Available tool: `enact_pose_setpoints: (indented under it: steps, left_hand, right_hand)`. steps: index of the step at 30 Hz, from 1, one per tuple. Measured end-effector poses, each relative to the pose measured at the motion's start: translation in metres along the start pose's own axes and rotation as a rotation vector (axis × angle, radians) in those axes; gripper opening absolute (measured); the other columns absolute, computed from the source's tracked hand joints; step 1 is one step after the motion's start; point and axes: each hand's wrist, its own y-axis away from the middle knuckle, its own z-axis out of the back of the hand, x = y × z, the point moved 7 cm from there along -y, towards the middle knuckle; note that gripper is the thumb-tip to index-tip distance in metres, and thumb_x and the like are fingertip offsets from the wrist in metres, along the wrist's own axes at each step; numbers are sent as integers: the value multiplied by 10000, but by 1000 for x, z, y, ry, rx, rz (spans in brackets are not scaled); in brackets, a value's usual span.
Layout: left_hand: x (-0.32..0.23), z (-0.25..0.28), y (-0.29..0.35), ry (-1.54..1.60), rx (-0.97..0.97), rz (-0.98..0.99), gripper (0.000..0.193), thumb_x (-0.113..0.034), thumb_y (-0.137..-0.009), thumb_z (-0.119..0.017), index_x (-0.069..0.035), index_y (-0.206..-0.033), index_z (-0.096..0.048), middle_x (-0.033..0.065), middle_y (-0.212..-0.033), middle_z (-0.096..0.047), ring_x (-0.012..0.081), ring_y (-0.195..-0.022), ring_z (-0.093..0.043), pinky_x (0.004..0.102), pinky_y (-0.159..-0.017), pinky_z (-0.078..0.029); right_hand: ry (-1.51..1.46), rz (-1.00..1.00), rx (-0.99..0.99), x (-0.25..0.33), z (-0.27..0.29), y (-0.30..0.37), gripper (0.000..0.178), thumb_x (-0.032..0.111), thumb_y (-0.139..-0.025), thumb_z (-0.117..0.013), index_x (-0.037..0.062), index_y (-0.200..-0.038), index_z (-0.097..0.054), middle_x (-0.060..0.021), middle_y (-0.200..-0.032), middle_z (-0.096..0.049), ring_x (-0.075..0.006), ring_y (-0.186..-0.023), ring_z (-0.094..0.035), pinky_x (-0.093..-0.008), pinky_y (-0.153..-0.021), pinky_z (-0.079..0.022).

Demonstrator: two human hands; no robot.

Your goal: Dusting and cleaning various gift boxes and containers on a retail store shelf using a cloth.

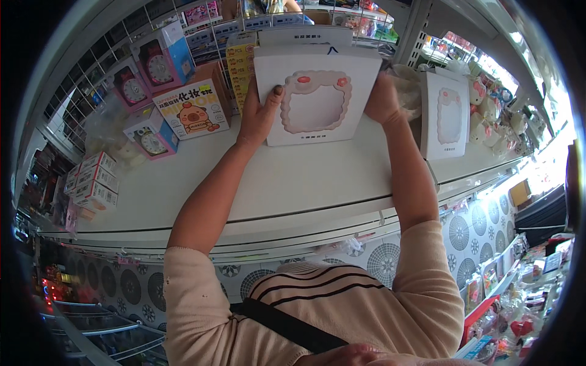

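A white box [366, 67] with a picture of a pink scalloped frame stands upright on the white shelf, tilted slightly. My left hand [259, 119] grips its left side, thumb on the front face and fingers around the edge. My right hand [386, 100] is closed at the box's right side; its fingers are partly hidden and a little blurred. Behind this box rises another white box [305, 36]. A similar white box [448, 116] stands farther right, apart from my right hand.
On the left are a white carton [194, 110] with a cartoon animal, several pink-and-blue clock boxes [160, 58] and small stacked boxes [96, 183]. Yellow boxes [240, 58] stand behind my left hand. Plush-like bagged items [494, 116] sit at the right. A wire grid [91, 67] backs the white shelf [305, 177].
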Motion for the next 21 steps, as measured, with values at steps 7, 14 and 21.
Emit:
enact_pose_setpoints:
  steps: [7, 14, 21]
  left_hand:
    - [-1, 7, -3, 99, -61, 25, 508, -329, -913, -560, -1, -1260, -386, 83, -1106, -537, 144, -990, -508, 286, -882, -411]
    - [-10, -6, 2, 62, -10, 43, 573, -405, -921, -531, -4, -1293, -362, 107, -1147, -515, 168, -1045, -486, 296, -922, -386]
    - [0, -10, 2, 67, 57, 102, 639, -449, -925, -507, -12, -1351, -318, 119, -1242, -466, 185, -1141, -436, 295, -983, -331]
  right_hand:
    - [833, 229, 245, -2, -43, 26, 427, 323, -947, -385, 53, -1257, -496, -64, -1204, -566, -206, -1068, -549, -366, -936, -444]
    - [844, 374, 332, 7, -49, 36, 393, 265, -936, -432, 51, -1259, -497, -63, -1203, -565, -199, -1055, -557, -370, -924, -457]
    - [302, 252, 267, 15, -60, 44, 382, 227, -929, -461, 52, -1268, -490, -62, -1201, -564, -194, -1049, -558, -364, -919, -462]
